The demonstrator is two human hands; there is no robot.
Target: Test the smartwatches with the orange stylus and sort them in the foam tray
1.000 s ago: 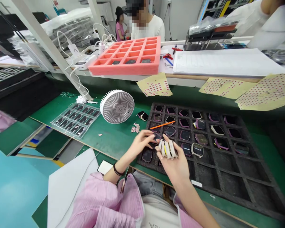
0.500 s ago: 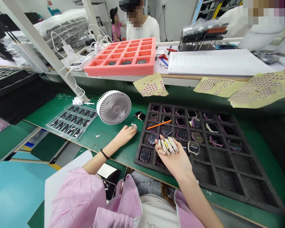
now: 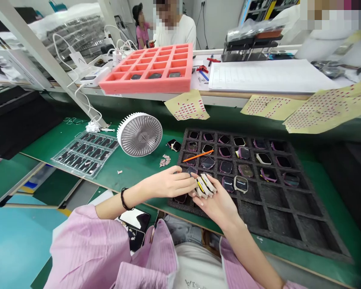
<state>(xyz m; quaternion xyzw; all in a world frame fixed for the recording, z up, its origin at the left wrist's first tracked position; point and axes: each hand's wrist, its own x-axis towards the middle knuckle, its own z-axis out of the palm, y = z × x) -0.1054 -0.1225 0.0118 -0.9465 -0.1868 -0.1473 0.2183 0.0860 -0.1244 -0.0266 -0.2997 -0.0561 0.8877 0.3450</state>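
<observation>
Now a bunch of pale watch cases [image 3: 205, 186] sits in the curled fingers of the right hand [image 3: 218, 206], its long axis pointing toward the left hand [image 3: 168, 182]. That hand's fingers lie straight and open, just beside the bunch, though contact is hard to tell. Beneath both, a black foam tray [image 3: 314, 241] spreads, with a single watch [image 3: 240, 184] just right of the fingers.

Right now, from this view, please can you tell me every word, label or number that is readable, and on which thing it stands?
Nothing can be read clearly.
White T-shirt: dark printed letters on the front, too blurred to read.
Printed form sheet: lines of print, too small to read.
Square watch: small marks on its screen, too small to read.
</observation>
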